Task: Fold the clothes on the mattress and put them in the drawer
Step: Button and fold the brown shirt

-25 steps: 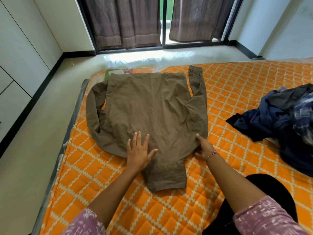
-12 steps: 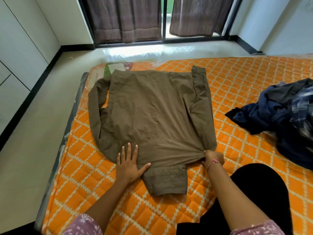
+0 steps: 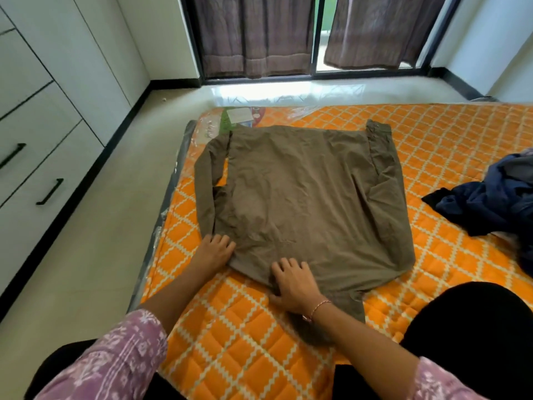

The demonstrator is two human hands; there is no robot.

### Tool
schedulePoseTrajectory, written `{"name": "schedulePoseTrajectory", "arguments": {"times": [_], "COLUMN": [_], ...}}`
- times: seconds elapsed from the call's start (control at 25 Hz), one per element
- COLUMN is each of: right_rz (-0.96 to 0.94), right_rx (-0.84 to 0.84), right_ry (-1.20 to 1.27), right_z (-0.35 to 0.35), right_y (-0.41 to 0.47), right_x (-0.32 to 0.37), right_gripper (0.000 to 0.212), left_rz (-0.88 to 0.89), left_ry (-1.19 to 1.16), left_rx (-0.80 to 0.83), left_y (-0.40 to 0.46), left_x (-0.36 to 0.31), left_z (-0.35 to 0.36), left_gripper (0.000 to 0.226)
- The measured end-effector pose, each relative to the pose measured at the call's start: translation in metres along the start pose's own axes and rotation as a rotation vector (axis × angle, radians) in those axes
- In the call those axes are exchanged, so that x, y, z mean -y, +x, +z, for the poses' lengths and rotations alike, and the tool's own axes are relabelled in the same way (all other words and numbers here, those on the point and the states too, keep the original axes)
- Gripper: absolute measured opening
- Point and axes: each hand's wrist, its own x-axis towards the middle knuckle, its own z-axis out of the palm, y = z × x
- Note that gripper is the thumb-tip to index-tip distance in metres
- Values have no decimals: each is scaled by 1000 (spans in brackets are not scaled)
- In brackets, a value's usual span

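Olive-brown shirt (image 3: 302, 197) spread flat, back side up, on the orange quilted mattress (image 3: 450, 145), near its left edge. Long axis running from the near edge toward the window: collar end nearest the person, hem pointing at the curtains (image 3: 253, 36). Left sleeve (image 3: 206, 183) lying along the left side of the body panel, bent at the elbow and doubled back toward the near corner. Right sleeve (image 3: 383, 174) laid over the right side of the body panel, cuff up at the far right corner. Fabric lightly creased throughout.

Left hand (image 3: 215, 251) palm down at the near left corner of the shirt, fingers extended and slightly spread, fingertips pressing on the cloth edge; not gripping. Right hand (image 3: 294, 282) palm down on the near edge by the collar, fingers relaxed and spread on the fabric, thumb at the cloth edge; pinch under the palm cannot be told. Thin bracelet (image 3: 318, 307) on the right wrist. Both forearms reaching forward, patterned pink sleeves (image 3: 115, 359) at the bottom of the view.

Heap of dark blue clothes (image 3: 490, 197) on the mattress at the right, well apart from the shirt. White drawer fronts (image 3: 43, 157) with black handles along the left wall, across a strip of floor (image 3: 95, 241).
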Motion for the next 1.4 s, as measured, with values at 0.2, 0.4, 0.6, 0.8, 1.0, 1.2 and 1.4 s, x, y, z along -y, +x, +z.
{"name": "schedulePoseTrajectory", "arguments": {"times": [0.2,0.4,0.6,0.8,1.0,1.2,1.4], "right_rz": [38,142,389,628,866,1028,1099], "right_rx": [413,740,-107,-49,-446,-412,-683], "right_ry": [126,647,399,248,318,734,573], "right_z": [-19,-42,-58,-59,-78,-101,-113], "right_y": [22,51,112,153,211,239,230], "right_x": [2,-16,-106,-209,-289,-375,-419], "right_gripper": [32,15,31,58,49,34,28], "left_rz": [-72,-188,-340,-440,-535,-262,-195], "left_ry": [-109,-872,-711,-603,-566,-530,-460], "left_rx": [642,1103,250,393,277,-50,61], "left_y": [8,44,111,180,255,350,382], "left_x": [-16,24,46,50,62,-24,-62], "left_z": [-29,-51,-26,6,21,-14,-5], "left_gripper": [25,28,43,65,70,85,100]}}
